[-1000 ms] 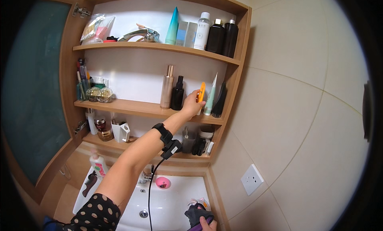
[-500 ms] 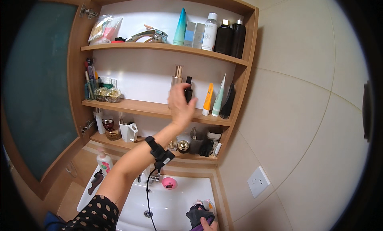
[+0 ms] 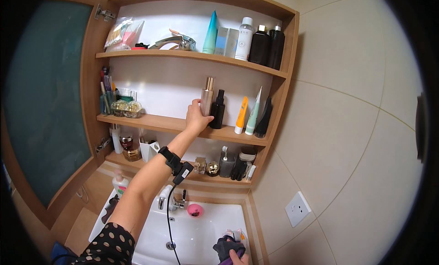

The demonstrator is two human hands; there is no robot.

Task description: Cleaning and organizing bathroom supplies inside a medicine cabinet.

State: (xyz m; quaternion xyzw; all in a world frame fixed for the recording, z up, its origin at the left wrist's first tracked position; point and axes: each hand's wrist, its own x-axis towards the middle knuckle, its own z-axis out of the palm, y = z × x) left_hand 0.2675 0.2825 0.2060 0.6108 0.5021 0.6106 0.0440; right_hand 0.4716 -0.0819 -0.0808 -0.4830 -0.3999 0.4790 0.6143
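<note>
From where I stand, the open wall cabinet (image 3: 293, 45) overhangs the white sink (image 3: 208, 230). At the middle shelf (image 3: 160, 123), the left hand (image 3: 197, 117) is curled around the lower part of a rose-gold bottle (image 3: 207, 99); the step appears to be gripping. Moving it calls for clearance from the adjacent black bottle (image 3: 218, 114). The right hand (image 3: 239, 257), partly out of frame, clutches dark grey cloth (image 3: 224, 248). A grey cup (image 3: 226, 167) contains a toothbrush (image 3: 224, 151); a pink bowl (image 3: 195, 211), small unidentifiable dark items.
</note>
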